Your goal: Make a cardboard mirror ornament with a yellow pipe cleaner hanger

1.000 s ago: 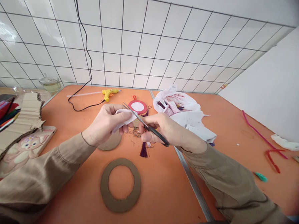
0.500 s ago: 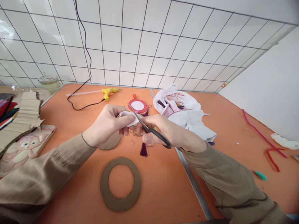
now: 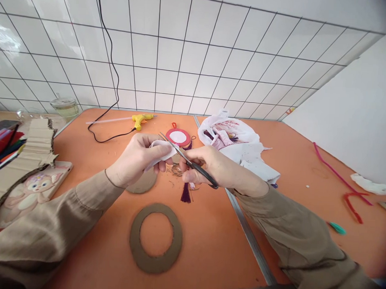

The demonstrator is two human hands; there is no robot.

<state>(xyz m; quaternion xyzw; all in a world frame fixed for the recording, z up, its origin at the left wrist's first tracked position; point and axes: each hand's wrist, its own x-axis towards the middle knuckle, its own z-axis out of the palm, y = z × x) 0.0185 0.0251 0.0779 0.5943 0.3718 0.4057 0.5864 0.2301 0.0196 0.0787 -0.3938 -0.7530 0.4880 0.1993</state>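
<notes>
White cloth (image 3: 162, 153) lies pinched between the thumb and fingers of the left hand (image 3: 140, 158), the long axis slanting down toward the left. Scissors (image 3: 200, 168) meet the cloth's right end, blades pointing up-left and away from the person; the right hand (image 3: 211, 163) is curled round the black handles. Nearer the person, a cardboard ring (image 3: 136, 238) rests flat on the orange table (image 3: 213, 249).
</notes>
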